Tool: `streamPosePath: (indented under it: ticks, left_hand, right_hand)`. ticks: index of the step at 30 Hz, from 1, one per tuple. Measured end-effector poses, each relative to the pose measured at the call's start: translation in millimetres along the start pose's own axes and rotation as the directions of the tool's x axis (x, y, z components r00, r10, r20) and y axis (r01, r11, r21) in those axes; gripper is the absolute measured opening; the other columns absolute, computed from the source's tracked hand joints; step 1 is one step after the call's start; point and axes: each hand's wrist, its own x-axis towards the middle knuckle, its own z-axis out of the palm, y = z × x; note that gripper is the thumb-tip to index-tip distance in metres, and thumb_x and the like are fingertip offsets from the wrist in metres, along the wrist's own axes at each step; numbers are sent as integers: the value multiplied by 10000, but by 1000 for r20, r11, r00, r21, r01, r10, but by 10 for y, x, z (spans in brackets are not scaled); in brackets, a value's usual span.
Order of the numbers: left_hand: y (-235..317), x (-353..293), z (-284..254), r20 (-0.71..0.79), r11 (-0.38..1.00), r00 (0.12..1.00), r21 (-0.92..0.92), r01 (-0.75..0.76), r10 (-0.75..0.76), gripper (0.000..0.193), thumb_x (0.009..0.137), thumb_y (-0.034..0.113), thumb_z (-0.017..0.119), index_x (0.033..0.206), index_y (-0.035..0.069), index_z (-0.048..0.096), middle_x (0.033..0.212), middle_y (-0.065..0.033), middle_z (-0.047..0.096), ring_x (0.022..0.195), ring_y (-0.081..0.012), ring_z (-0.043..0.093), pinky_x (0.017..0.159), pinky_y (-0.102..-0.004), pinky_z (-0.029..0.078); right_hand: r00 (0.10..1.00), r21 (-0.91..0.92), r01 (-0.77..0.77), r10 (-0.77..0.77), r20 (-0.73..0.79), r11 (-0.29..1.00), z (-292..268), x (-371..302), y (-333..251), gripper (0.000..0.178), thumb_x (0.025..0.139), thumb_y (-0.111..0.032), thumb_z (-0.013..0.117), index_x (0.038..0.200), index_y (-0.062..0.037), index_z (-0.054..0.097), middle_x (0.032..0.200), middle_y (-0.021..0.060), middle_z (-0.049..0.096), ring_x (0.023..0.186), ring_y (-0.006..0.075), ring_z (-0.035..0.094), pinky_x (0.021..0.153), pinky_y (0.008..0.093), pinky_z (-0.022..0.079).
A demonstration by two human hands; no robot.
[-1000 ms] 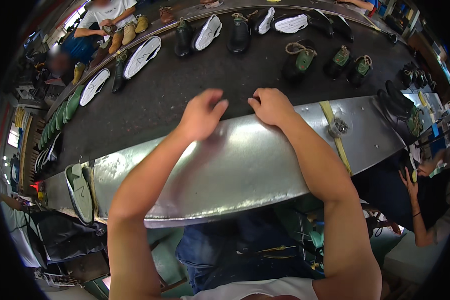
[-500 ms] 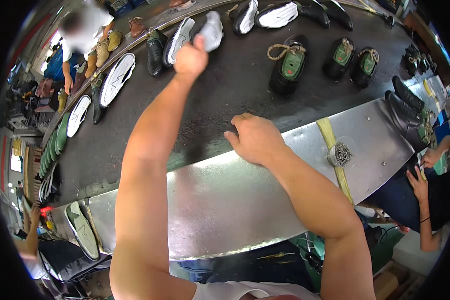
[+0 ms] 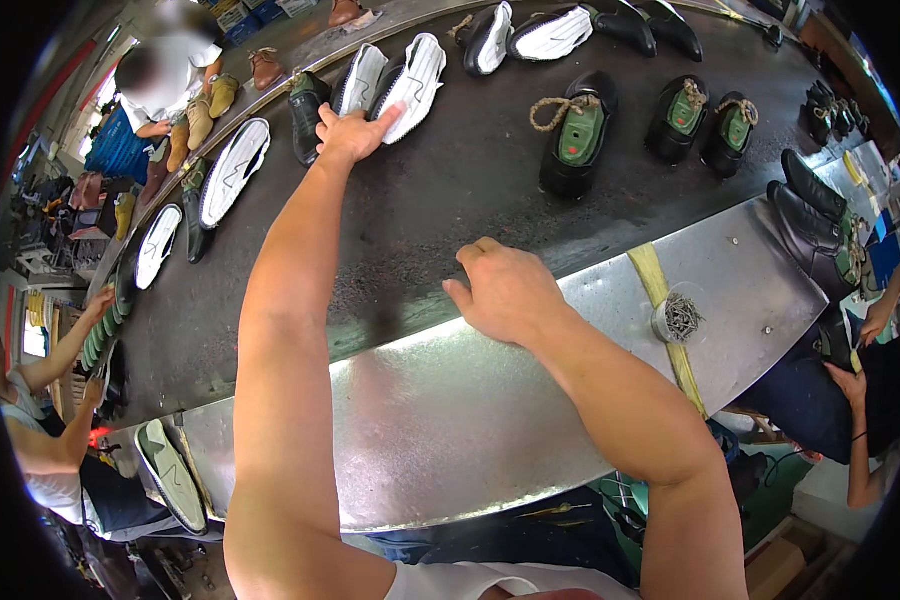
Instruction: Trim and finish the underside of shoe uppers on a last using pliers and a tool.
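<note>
My left hand [image 3: 352, 138] is stretched far out over the dark surface, fingers and thumb spread at the near ends of two shoes lying sole-up. Its fingers are by the left white-soled shoe [image 3: 361, 80], and the thumb lies over the end of the right white-soled shoe [image 3: 415, 85]. Neither is lifted; whether the fingers press on the left one is hard to see. Nearer me, my right hand [image 3: 510, 290] lies at the border of the dark surface and the metal ledge, thumb apart, holding nothing. A black shoe [image 3: 305, 118] stands just left of my left hand.
Black shoes with green lasts [image 3: 578, 135] and rope loops stand right of centre. A clear cup of nails [image 3: 678, 318] sits by a yellow strap [image 3: 652, 268] on the metal ledge [image 3: 450, 430]. A grey-green sole [image 3: 170, 475] lies at the ledge's left. Co-workers are on both sides.
My left hand has set down the right white-soled shoe and shifted left and nearer, its fingers now spread. My right hand stays put. At the left, a co-worker's arms have come into view.
</note>
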Motion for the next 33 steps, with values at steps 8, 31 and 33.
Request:
streamPosePath:
  ticks: [8,31,33]
  left_hand:
    - [-73,118,45,22,991,991,-14,-130,130,1068,760,861,544,1361,-20,586,1422,-255,539,1355,-382,479,1125,-407,380]
    - [-3016,-5651,-2056,-60,983,995,-171,69,-80,600,809,279,815,1237,-88,609,1457,-378,371,1348,-433,453,1111,-414,374]
    - [-2749,-5544,-2147,-117,964,978,223,-145,174,767,768,226,829,1396,-65,498,1575,-400,116,1489,-516,138,1209,-498,186]
  right_hand:
    - [991,-21,53,-55,-126,998,101,9,25,323,936,-273,630,984,46,652,1009,207,656,942,366,676,841,454,549]
    - [798,-111,249,-269,-538,962,260,-73,-33,237,920,-187,622,1116,-59,653,1083,162,683,1032,369,647,878,448,528]
    - [715,-165,430,-446,-538,888,225,-501,-284,156,922,-145,623,1045,-50,636,991,150,664,926,365,644,795,452,521]
